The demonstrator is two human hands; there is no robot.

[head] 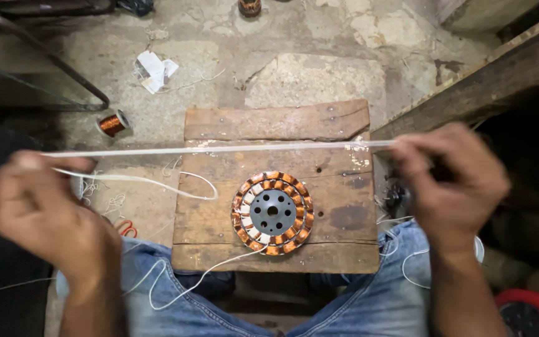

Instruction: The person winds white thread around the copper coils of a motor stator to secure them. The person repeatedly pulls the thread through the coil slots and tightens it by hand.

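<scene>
Wooden board (282,125): blurred hands stretch white sleeve (219,149).

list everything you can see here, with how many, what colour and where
sleeve tube: one, white, stretched between both hands
motor winding: one, copper coils on grey core, middle of board
wooden board: one, brown, over the lap
wire spool: one, copper, on floor upper left
paper scraps: few, white, floor at top
scissors: one, red handles, beside left wrist
jeans: blue, bottom
left hand: pinching tube's left end
right hand: pinching tube's right end
</scene>
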